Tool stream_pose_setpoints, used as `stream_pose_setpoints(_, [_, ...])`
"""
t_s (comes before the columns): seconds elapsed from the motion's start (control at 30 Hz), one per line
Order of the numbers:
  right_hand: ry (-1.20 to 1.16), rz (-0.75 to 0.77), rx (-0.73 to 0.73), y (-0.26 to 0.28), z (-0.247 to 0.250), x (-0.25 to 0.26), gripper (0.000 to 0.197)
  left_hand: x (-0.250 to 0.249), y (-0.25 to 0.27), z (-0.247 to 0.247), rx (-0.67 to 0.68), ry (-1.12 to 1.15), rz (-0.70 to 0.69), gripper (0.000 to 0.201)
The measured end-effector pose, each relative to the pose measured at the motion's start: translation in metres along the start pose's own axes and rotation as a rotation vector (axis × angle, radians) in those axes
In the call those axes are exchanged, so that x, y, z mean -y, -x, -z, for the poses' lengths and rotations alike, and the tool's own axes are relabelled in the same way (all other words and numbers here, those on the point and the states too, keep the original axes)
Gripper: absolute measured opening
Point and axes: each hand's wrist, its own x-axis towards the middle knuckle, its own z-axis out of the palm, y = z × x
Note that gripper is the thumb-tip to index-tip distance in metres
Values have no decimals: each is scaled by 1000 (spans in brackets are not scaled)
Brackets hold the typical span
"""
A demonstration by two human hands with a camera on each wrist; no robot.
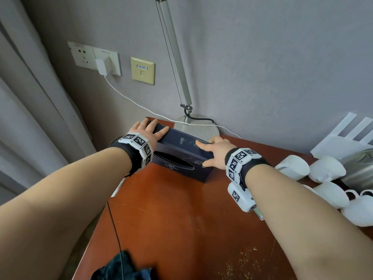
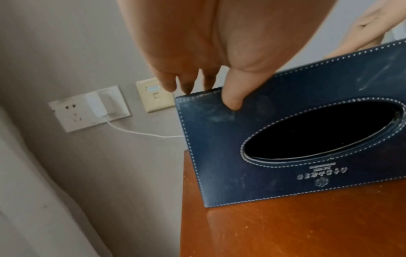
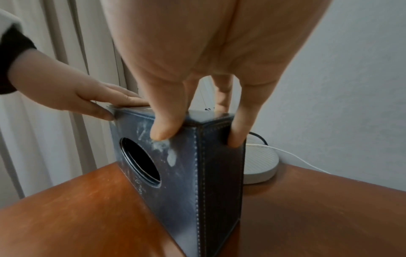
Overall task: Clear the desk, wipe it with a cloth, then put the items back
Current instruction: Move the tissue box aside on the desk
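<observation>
Both hands are clamped on the dark blue tissue box [image 1: 182, 158], left hand [image 1: 148, 130] and right hand [image 1: 214, 151] each grabbing an upper corner. It's standing on its long edge at the back corner of the wooden desk [image 1: 181, 219], right in front of the lamp base [image 1: 198, 126].

The tissue box [image 1: 181, 158] stands on the surface [image 1: 181, 219] near its far left corner, lamp base [image 1: 196, 127] just behind it, cups [image 1: 327, 178] at right.
</observation>
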Motion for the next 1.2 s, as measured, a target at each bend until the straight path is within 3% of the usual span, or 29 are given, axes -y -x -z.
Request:
stream_pose_setpoints(0.17, [-12,-51,-9,-16,5,20,72,8,-14,-2,25,166,16,76])
stream_pose_setpoints(0.33, [-40,-84,-31,-30,11,34,71,13,-35,3,32,181,-21,58])
stream_pose_setpoints(0.87, [-33,-113,-14,-53,24,44,71,28,-57,5,1,212,-26,61])
stream_pose_setpoints(1.07, [-55,-112,-48,-43,18,47,68,22,-42,-2,-26,142,-29,75])
stream_pose_setpoints(1.2, [-37,-115,-116,-24,15,36,80,17,-16,1,-22,151,-32,81])
